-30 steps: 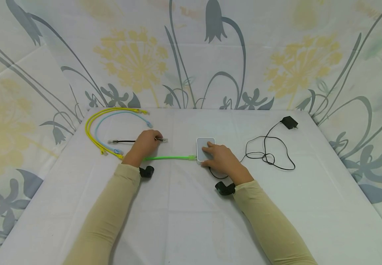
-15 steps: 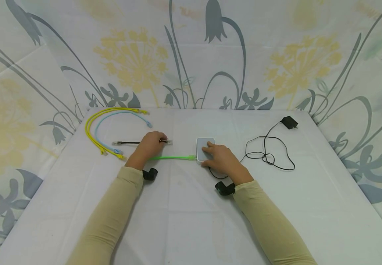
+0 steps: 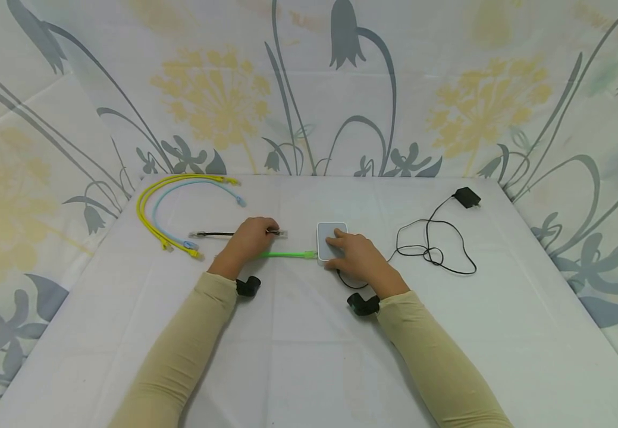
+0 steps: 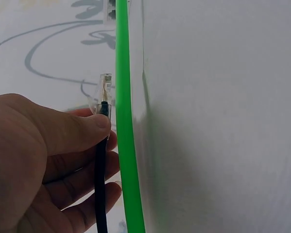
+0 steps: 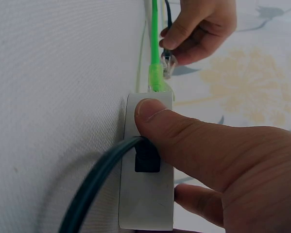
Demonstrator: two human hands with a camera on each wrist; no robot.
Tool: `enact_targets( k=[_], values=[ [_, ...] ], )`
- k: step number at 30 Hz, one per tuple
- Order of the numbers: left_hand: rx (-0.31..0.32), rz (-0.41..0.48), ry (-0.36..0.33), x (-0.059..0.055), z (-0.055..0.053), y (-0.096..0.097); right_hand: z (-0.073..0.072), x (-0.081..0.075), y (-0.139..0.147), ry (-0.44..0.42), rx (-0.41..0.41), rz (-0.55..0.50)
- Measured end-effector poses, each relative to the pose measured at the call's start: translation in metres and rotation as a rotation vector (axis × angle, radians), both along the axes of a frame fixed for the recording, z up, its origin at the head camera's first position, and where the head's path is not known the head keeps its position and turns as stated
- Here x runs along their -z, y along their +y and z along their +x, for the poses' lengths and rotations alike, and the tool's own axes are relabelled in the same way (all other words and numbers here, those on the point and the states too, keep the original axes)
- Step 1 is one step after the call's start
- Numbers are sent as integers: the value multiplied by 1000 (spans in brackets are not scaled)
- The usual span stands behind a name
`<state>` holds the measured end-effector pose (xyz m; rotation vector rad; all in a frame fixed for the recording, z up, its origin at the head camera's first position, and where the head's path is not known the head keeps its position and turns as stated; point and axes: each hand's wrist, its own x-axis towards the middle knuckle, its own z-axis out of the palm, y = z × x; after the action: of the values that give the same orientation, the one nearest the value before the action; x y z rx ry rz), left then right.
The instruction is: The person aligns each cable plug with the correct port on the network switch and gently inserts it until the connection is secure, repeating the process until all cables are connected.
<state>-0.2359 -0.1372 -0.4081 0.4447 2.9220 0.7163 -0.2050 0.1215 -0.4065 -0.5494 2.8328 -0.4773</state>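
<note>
My left hand (image 3: 250, 241) pinches a short black network cable (image 4: 101, 179) just behind one clear plug (image 4: 105, 87), between thumb and fingers. The cable's other plug (image 3: 197, 234) trails to the left. My right hand (image 3: 361, 254) holds a small white network switch (image 3: 323, 233) with a grey top; in the right wrist view the thumb (image 5: 157, 114) lies on its side above a black power plug (image 5: 147, 159). A green network cable (image 3: 287, 254) is plugged into the switch's left side, and its far part passes behind my left hand. The black cable's plug is apart from the switch.
Yellow network cables (image 3: 145, 205) and a light blue one (image 3: 155, 208) lie curved at the back left. A black power adapter (image 3: 466, 197) sits at the back right, its thin cord (image 3: 464, 244) looped on the white table (image 3: 309, 368).
My left hand has moved right and slightly nearer, bringing the black network cable's plug closer to the switch. The right hand and the switch have stayed in place.
</note>
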Motion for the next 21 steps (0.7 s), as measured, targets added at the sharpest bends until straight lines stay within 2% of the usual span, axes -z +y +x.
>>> enact_targets(
  k=[3, 10, 21],
  values=[
    [9, -6, 7, -1, 1, 3, 0, -1, 0, 4, -1, 2],
    [18, -21, -26, -5, 5, 10, 1, -1, 0, 1, 4, 1],
    [50, -17, -30, -2, 7, 17, 1, -1, 0, 3, 1, 1]
  ],
)
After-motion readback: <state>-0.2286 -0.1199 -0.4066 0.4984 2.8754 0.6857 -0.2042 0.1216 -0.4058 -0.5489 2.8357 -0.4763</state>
